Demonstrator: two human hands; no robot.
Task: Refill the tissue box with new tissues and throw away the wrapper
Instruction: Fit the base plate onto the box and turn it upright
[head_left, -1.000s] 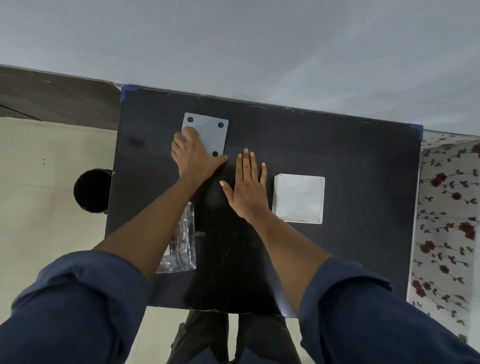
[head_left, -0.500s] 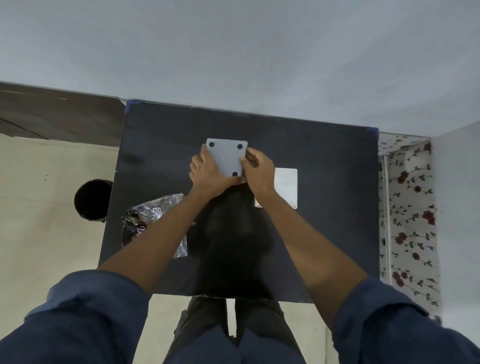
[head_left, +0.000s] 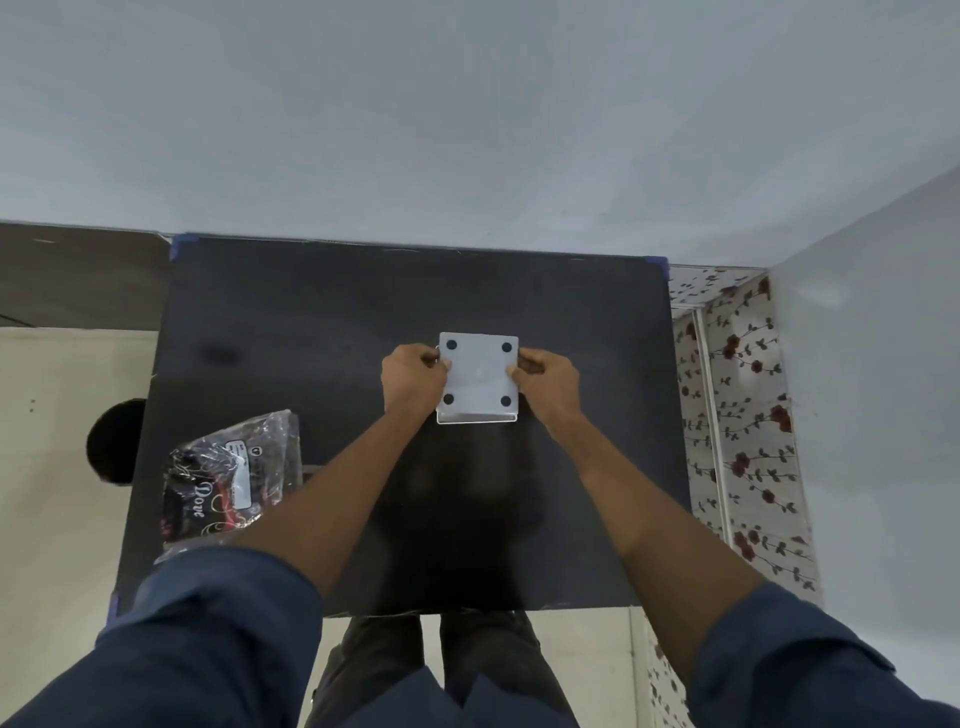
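A person's left hand (head_left: 413, 379) and right hand (head_left: 545, 382) grip opposite edges of a square white plastic panel with four dark round feet (head_left: 478, 375), holding it over a white tissue box (head_left: 477, 417) mid-table on a black tabletop (head_left: 311, 322). A crumpled clear plastic wrapper with dark print (head_left: 228, 483) lies near the table's left edge.
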